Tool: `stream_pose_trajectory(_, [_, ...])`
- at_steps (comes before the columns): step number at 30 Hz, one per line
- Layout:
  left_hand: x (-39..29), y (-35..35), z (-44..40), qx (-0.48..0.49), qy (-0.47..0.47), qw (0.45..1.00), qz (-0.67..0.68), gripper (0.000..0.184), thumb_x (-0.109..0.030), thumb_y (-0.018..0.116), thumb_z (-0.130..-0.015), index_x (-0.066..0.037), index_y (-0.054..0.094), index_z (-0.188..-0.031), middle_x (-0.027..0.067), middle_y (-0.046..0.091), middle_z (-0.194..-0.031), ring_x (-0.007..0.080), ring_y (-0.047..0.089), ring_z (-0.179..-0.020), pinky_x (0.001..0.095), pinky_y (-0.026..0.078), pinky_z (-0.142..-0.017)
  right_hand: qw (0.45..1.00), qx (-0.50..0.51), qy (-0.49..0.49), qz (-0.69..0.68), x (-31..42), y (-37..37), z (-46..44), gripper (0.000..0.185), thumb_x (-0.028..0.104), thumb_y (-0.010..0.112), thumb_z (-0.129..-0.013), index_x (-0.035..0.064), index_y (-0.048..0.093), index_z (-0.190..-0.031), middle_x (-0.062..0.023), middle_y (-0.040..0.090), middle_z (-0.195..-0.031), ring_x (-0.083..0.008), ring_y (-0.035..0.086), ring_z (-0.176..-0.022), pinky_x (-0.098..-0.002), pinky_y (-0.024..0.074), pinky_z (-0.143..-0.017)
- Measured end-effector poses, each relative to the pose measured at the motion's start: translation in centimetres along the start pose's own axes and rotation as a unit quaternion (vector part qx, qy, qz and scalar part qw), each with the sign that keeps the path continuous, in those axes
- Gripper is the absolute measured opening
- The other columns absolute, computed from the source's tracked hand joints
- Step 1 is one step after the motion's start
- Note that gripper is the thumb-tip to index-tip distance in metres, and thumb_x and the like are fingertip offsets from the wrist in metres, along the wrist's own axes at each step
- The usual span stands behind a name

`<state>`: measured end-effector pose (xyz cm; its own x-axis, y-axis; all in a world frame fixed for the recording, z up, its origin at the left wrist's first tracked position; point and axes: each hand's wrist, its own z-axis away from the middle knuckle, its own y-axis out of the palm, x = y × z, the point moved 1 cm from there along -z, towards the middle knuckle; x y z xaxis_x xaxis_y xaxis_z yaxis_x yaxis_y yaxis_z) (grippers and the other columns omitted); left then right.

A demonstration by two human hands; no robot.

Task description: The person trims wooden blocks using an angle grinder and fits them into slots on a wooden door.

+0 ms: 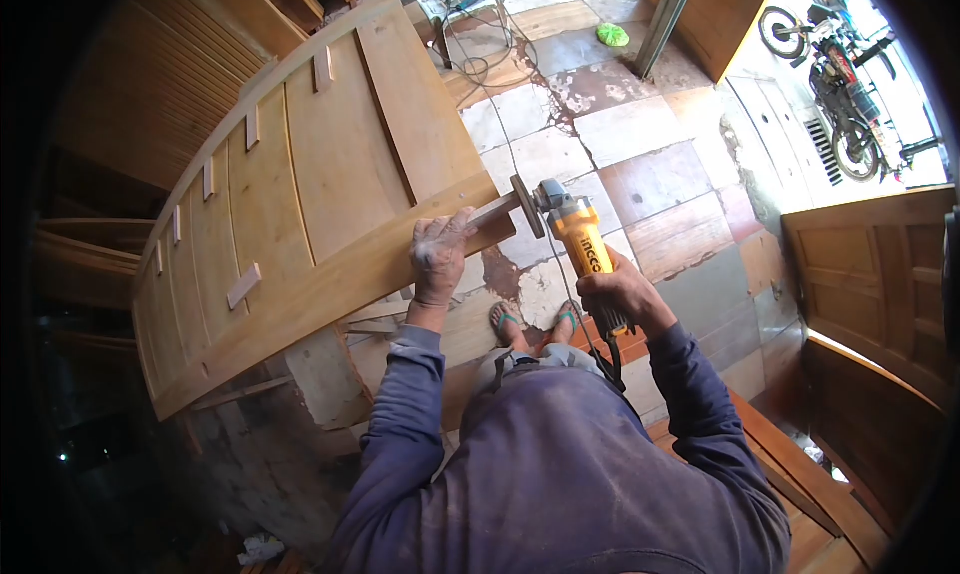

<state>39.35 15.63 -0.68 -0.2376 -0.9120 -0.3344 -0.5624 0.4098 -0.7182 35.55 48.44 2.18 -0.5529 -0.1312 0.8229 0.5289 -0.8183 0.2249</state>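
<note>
My right hand (620, 292) is wrapped around the body of a yellow angle grinder (580, 239). Its round disc (526, 206) faces left, at the outer end of a short wooden strip (493, 212). My left hand (438, 257) grips that strip over the near right corner of a large wooden door panel (340, 164). The fingers of the left hand look dusty. Whether the disc actually touches the wood I cannot tell. Several small wooden blocks (243, 285) rest on the panel's face.
A power cord (513, 144) runs across the tiled floor (640, 129). At the back stands a small stool (450, 24) with a blue tool on it. A green bundle (612, 35) lies on the floor. Wooden doors (870, 284) lean at right; a motorcycle (845, 94) stands outside.
</note>
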Motion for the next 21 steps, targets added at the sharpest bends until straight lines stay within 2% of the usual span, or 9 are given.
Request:
stream_pose_trajectory(2, [-0.16, -0.2, -0.2, 0.002, 0.0, 1.0, -0.005, 0.039, -0.014, 0.085, -0.085, -0.015, 0.079, -0.124, 0.0042, 0.073, -0.09, 0.0239, 0.068, -0.081, 0.0386, 0.05, -0.083, 1.0, 0.003, 0.016, -0.004, -0.06, -0.16, -0.1, 0.053, 0.019, 0.077, -0.085, 0.0006, 0.059, -0.131, -0.0062, 0.066, -0.095, -0.0161, 0.068, -0.076, -0.0332, 0.0595, -0.071])
stream_pose_trajectory(9, [0.33, -0.06, 0.2, 0.006, -0.002, 1.0, -0.003, 0.041, -0.014, 0.085, -0.085, -0.015, 0.078, -0.125, 0.0045, 0.073, -0.091, 0.0252, 0.066, -0.08, 0.0396, 0.051, -0.083, 1.0, 0.005, 0.01, -0.009, 0.19, 0.08, 0.43, 0.053, 0.02, 0.078, -0.085, 0.0007, 0.059, -0.131, -0.0059, 0.067, -0.093, -0.0159, 0.069, -0.075, -0.033, 0.0606, -0.069])
stream_pose_trajectory(12, [0.09, -0.2, 0.08, 0.01, -0.001, 1.0, -0.004, 0.041, -0.014, 0.085, -0.085, -0.016, 0.078, -0.125, 0.0042, 0.073, -0.092, 0.0254, 0.066, -0.081, 0.0397, 0.052, -0.083, 1.0, -0.007, 0.005, -0.019, 0.34, 0.36, 0.3, 0.048, 0.016, 0.079, -0.085, 0.0024, 0.058, -0.126, -0.0054, 0.065, -0.087, -0.0163, 0.068, -0.069, -0.032, 0.0597, -0.063])
stream_pose_trajectory(18, [0.02, -0.08, -0.05, -0.006, 0.002, 1.0, 0.017, 0.044, -0.01, 0.086, -0.083, -0.013, 0.078, -0.126, 0.0072, 0.069, -0.088, 0.0282, 0.063, -0.08, 0.0418, 0.049, -0.082, 1.0, -0.003, 0.017, -0.008, 0.08, 0.2, 0.28, 0.048, 0.014, 0.078, -0.085, 0.0025, 0.058, -0.127, -0.0051, 0.065, -0.088, -0.0159, 0.068, -0.072, -0.0323, 0.0596, -0.065])
stream_pose_trajectory(21, [0.14, 0.0, 0.15, -0.007, 0.007, 1.0, 0.016, 0.044, -0.01, 0.086, -0.083, -0.013, 0.078, -0.126, 0.0071, 0.069, -0.088, 0.0282, 0.063, -0.08, 0.0415, 0.049, -0.081, 1.0, -0.001, -0.004, 0.003, 0.79, 0.5, 0.55, 0.05, 0.019, 0.078, -0.084, 0.0013, 0.06, -0.128, -0.0059, 0.066, -0.093, -0.016, 0.068, -0.075, -0.0333, 0.0601, -0.07])
